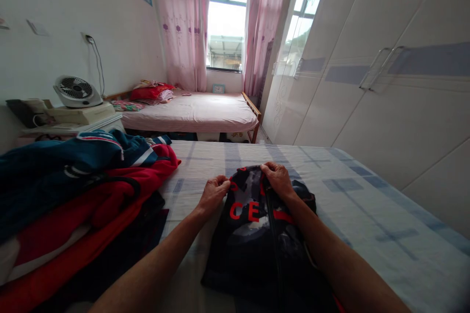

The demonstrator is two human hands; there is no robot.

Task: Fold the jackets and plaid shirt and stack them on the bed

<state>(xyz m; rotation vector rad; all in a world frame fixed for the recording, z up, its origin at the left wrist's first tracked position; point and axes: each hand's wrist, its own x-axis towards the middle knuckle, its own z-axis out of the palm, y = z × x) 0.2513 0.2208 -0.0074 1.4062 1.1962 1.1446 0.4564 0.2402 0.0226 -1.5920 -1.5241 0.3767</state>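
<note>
A black zip jacket [242, 249] with red letters and grey patches lies partly folded on the bed in front of me. My left hand [215, 191] pinches its upper left edge, fingers closed on the cloth. At the top, beside the zip, my right hand [278, 178] grips the jacket's collar area. Dark bunched fabric, seemingly part of the same jacket, shows to the right of my right wrist. My right forearm covers some of the jacket's right side.
A heap of clothes [121, 176] in teal, red and orange lies on the left. The checked bedsheet [341, 205] stretches to the right, beside white wardrobes [404, 102]. Beyond stand a pink-covered bed [205, 112] and a small fan [76, 90] on a cabinet.
</note>
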